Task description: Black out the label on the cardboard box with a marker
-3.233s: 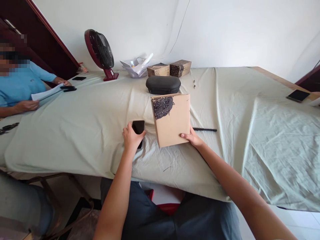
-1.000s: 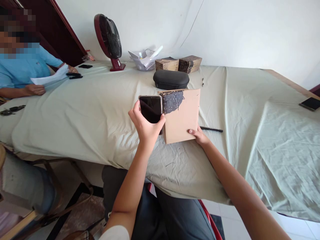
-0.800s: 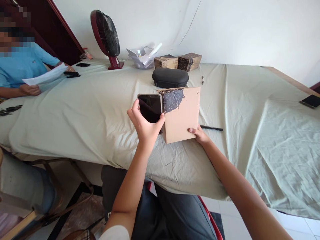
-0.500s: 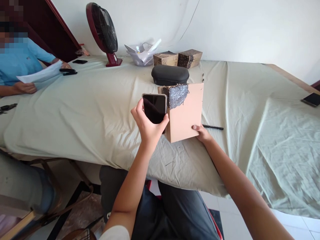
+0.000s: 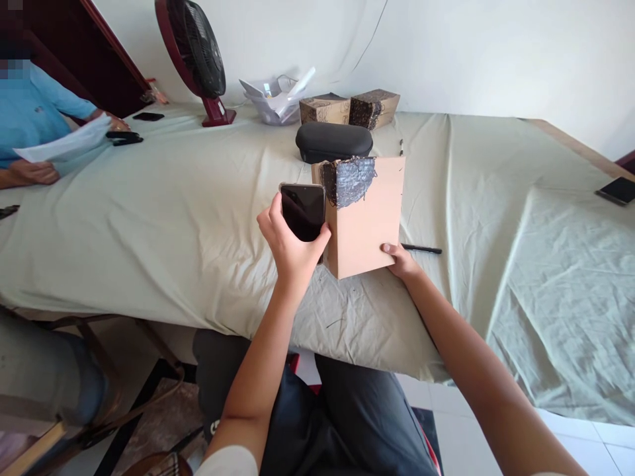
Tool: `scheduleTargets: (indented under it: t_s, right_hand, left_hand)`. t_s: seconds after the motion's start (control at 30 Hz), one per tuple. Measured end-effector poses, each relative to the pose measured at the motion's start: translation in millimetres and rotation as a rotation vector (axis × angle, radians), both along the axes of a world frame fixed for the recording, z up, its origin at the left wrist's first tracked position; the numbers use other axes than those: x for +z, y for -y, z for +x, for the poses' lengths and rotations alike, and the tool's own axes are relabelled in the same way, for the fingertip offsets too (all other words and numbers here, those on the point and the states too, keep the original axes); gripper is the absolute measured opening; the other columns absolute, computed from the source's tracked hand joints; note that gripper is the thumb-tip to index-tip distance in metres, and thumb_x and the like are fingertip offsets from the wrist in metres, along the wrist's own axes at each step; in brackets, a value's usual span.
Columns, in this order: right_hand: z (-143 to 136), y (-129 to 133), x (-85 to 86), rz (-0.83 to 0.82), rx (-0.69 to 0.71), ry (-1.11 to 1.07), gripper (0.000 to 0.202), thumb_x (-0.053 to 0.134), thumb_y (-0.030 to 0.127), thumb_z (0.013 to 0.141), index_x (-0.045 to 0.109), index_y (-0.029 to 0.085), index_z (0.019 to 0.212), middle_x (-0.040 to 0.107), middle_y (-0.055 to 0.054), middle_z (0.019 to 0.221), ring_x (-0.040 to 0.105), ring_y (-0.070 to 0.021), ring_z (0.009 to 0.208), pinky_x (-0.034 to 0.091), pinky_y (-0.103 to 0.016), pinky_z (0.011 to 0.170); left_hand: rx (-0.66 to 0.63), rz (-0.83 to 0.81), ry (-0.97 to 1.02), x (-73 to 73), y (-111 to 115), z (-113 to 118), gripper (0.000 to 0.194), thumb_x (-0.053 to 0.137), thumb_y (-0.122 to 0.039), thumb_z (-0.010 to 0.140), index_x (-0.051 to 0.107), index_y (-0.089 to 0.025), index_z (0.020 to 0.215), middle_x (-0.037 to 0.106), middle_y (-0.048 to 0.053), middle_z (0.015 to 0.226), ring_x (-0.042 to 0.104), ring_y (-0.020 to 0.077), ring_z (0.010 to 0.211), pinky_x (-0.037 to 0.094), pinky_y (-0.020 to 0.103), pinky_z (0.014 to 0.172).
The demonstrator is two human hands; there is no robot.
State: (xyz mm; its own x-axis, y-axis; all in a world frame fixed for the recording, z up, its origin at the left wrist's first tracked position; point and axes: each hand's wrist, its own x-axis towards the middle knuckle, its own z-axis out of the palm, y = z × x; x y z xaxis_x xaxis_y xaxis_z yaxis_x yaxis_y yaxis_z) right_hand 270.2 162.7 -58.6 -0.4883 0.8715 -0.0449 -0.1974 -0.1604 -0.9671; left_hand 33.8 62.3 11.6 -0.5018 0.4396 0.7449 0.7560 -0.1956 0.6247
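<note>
My left hand [image 5: 294,248] grips a dark-screened phone [image 5: 303,211] by its two sides, thumb on the right edge and fingers on the left. Just right of the phone stands a tan cardboard box [image 5: 370,225], tilted, with black scribbled marking over its upper left corner. My right hand [image 5: 401,260] holds the box at its lower right corner, the thumb on the front face and the other fingers hidden behind. A black pen [image 5: 421,249] lies on the cloth beside that hand.
Behind the box are a black case [image 5: 334,141], two cardboard boxes [image 5: 325,109] and a plastic basket [image 5: 275,109] of papers. A fan [image 5: 198,56] stands at the back left. A person in blue [image 5: 44,99] holds paper. Another phone [image 5: 618,191] lies far right on the cloth [image 5: 496,198].
The view has shifted slightly, so the background sits a little higher and further left. The phone is slightly further left of the box's marked corner. Both hands keep their holds.
</note>
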Motion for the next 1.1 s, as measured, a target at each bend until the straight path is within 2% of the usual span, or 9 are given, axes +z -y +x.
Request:
scheduleTargets:
  t_s: [0.23, 0.47, 0.77, 1.0, 1.1]
  right_hand:
    - [1, -1, -0.5, 0.008, -0.019, 0.001, 0.086, 0.087, 0.057, 0.06, 0.07, 0.027, 0.139, 0.083, -0.01, 0.127, 0.075, -0.0457, 0.126, 0.064, -0.061, 0.105]
    - [2, 0, 0.2, -0.007, -0.016, -0.01, 0.083, 0.086, 0.057, 0.06, 0.072, 0.025, 0.135, 0.084, -0.01, 0.125, 0.076, -0.045, 0.125, 0.065, -0.058, 0.104]
    - [2, 0, 2.2, -0.031, -0.028, -0.023, 0.077, 0.087, 0.052, 0.058, 0.073, 0.026, 0.129, 0.086, -0.008, 0.115, 0.081, -0.0391, 0.111, 0.067, -0.051, 0.097]
    - [2, 0, 2.9, -0.034, -0.025, -0.015, 0.081, 0.088, 0.058, 0.056, 0.073, 0.025, 0.129, 0.086, -0.01, 0.117, 0.08, -0.0417, 0.113, 0.068, -0.054, 0.096]
    - [2, 0, 2.4, -0.026, -0.018, -0.005, 0.084, 0.089, 0.06, 0.056, 0.073, 0.024, 0.131, 0.086, -0.011, 0.116, 0.08, -0.0417, 0.114, 0.067, -0.055, 0.097]
  left_hand:
    - [-0.005, 0.029, -0.033, -2.3, 1, 2, 0.095, 0.087, -0.018, 0.068, 0.043, -0.02, 0.153, 0.052, 0.017, 0.139, 0.055, 0.0369, 0.133, 0.053, 0.057, 0.116]
    - [-0.002, 0.046, -0.082, -6.6, -2, 0, 0.097, 0.086, -0.022, 0.068, 0.043, -0.018, 0.155, 0.054, 0.018, 0.139, 0.056, 0.037, 0.133, 0.054, 0.056, 0.115]
    - [-0.04, 0.026, -0.034, -13.6, -8, 1, 0.096, 0.077, -0.03, 0.071, 0.042, -0.016, 0.159, 0.053, 0.018, 0.139, 0.056, 0.0361, 0.134, 0.052, 0.054, 0.118]
    - [-0.014, -0.064, 0.016, -16.1, -9, -1, 0.098, 0.08, -0.027, 0.07, 0.04, -0.017, 0.159, 0.054, 0.018, 0.137, 0.055, 0.037, 0.134, 0.05, 0.055, 0.119]
    - [0.044, -0.183, 0.085, -17.6, -11, -5, 0.096, 0.083, -0.024, 0.069, 0.044, -0.016, 0.157, 0.052, 0.018, 0.137, 0.054, 0.0382, 0.137, 0.048, 0.055, 0.121]
